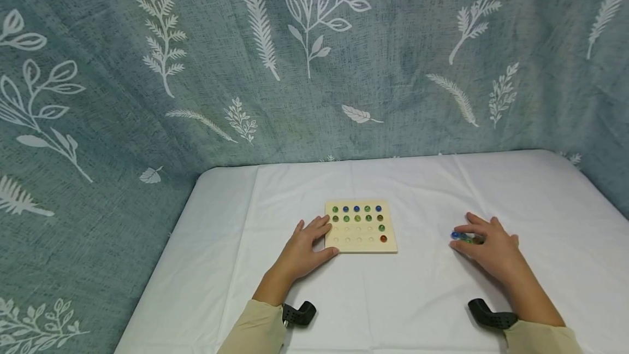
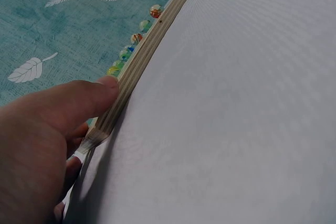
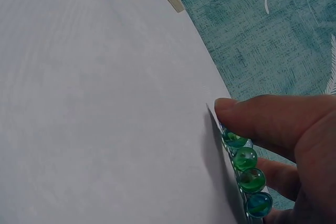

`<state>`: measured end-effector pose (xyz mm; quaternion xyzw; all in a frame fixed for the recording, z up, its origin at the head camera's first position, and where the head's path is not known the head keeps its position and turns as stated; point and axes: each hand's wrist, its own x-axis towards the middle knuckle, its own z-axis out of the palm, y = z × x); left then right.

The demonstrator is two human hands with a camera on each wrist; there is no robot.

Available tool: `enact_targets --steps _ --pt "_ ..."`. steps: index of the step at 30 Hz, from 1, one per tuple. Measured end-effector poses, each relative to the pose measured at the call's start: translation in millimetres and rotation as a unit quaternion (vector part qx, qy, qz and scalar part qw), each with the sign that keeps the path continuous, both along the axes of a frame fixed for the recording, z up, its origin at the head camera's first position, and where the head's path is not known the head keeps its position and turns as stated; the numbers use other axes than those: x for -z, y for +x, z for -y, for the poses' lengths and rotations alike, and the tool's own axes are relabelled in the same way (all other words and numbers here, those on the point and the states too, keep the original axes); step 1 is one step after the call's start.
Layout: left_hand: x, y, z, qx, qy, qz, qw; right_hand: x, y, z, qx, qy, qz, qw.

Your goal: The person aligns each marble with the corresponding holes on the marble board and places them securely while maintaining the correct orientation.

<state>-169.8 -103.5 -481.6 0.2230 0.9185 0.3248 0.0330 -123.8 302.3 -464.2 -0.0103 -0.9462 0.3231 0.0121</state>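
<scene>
A pale wooden board [image 1: 361, 247] with rows of round dimples lies flat on the white cloth. Marbles fill its two far rows, and a green marble [image 1: 381, 228] and a reddish one [image 1: 384, 239] sit down its right side; bare dimples show in the nearer rows. My left hand [image 1: 306, 250] holds the board's left end, thumb on the near edge and fingers along the left side. Well to the right, my right hand [image 1: 493, 247] pinches a blue marble [image 1: 455, 235] between thumb and forefinger. Green and blue marbles [image 3: 245, 159] lie in a line under that hand, partly hidden.
A white cloth [image 1: 417, 288] with light creases covers the table. Behind it and at the sides hangs a blue-green curtain [image 1: 304, 108] with white leaf prints. Black wrist mounts [image 1: 300, 314] stick out near both sleeves.
</scene>
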Motion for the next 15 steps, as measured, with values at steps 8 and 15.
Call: enact_targets --steps 8,15 --pt "-0.2 0.3 0.1 -0.002 0.000 0.003 1.0000 3.4 0.0 1.0 0.005 -0.002 -0.012 1.000" --pt "0.2 0.5 0.1 -0.005 -0.003 0.005 1.0000 5.9 -0.3 1.9 0.004 0.002 -0.019 1.000"
